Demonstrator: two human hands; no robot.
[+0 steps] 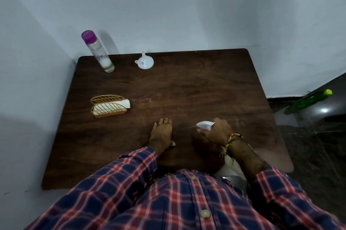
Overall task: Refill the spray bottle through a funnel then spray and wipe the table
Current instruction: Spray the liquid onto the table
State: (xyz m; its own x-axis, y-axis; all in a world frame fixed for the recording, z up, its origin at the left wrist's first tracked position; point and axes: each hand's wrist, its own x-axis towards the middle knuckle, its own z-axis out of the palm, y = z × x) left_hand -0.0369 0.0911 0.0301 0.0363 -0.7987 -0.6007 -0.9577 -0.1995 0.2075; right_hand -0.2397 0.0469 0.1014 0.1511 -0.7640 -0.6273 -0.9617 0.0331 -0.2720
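Right hand [215, 133] grips spray bottle [205, 125] head; left hand [161, 132] flat on table [187, 89]; funnel [144, 62], purple-capped bottle [98, 51] at far edge
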